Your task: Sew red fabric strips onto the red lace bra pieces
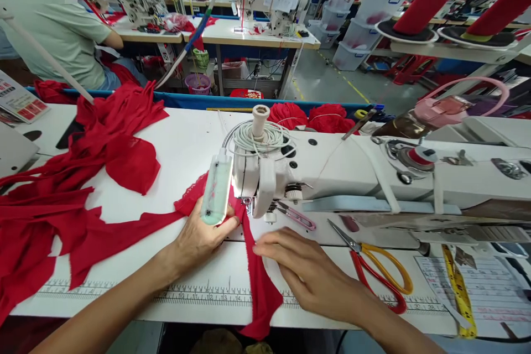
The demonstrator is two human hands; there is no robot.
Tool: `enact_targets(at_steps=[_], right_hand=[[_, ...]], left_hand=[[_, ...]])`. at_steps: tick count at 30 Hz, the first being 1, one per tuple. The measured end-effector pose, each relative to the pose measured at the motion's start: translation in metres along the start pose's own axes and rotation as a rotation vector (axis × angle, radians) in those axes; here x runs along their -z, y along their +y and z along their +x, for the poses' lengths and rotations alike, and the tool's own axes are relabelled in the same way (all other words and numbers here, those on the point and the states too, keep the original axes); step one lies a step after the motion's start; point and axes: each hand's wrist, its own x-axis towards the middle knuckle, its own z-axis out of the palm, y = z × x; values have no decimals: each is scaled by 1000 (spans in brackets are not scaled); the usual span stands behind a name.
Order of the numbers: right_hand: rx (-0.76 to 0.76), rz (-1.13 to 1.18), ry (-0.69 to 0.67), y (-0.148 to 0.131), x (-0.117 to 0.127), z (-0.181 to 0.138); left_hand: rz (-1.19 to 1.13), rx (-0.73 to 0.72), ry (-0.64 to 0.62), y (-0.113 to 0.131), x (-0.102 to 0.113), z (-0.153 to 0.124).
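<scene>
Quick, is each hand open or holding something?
Left hand: on red fabric beside the sewing machine; partly hidden, so whether it grips can't be told.
Right hand: loosely open, fingers at the edge of the red strip; contact unclear.

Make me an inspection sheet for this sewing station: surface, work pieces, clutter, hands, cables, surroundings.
Surface: white table, ruler scale printed near the front edge.
Work pieces: red fabric runs to the sewing machine; a narrow strip extends past the front edge.
Clutter: scissors, pink snips, tape measure on paper.
Hands: left hand on the fabric, partly hidden; right hand beside the strip, contact unclear.
Cables: pale cord coiled atop the machine.
Surroundings: seated person, other machines, stacked plastic boxes.
</scene>
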Motion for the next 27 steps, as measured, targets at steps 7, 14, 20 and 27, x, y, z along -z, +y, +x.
enact_targets(at_steps=[7, 14, 20, 27], right_hand=[[151, -328, 33, 15, -43, 25], [171, -373, 144, 18, -46, 20], [171, -407, 146, 19, -46, 19], [198, -435, 82, 23, -38, 24]], left_hand=[[73, -42, -57, 11, 1, 3], [48, -21, -38, 11, -1, -3], [152, -78, -49, 17, -2, -3], [195, -29, 46, 32, -7, -6]])
